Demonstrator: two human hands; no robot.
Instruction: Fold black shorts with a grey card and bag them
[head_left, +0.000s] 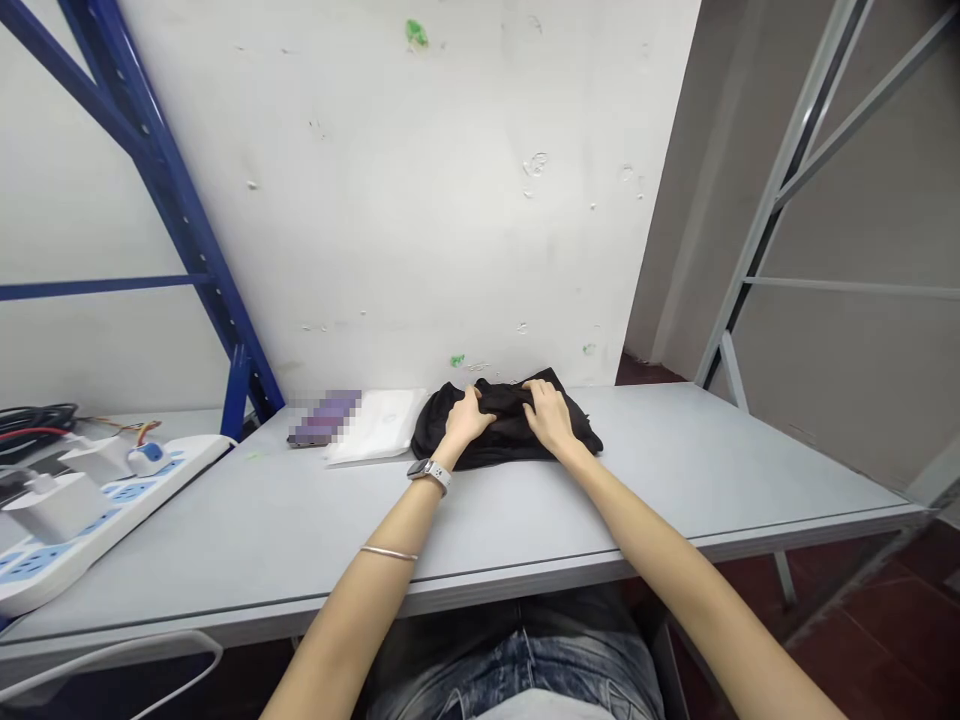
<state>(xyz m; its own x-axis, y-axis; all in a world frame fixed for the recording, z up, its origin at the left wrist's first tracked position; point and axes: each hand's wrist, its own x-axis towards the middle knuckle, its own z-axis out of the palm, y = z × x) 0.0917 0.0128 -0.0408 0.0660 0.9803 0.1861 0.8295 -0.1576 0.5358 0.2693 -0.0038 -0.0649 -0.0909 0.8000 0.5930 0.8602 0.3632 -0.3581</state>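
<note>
A bunched black cloth (506,440) lies on the grey table near the white wall. My left hand (469,417), with a watch at the wrist, is on the cloth's left part, its thumb and fingers closed on the fabric. On the right part, my right hand (550,413) grips the fabric too, thumb pointing inward. Some fingertips of both hands are sunk in the dark folds. Just left of the cloth is a flat white package (382,425).
A pixelated purple item (326,418) lies beside the white package. At the left are a white power strip (120,510) with plugs and cables, and a blue metal frame (180,210). The grey table (712,470) reaches right, towards a grey metal frame (765,215).
</note>
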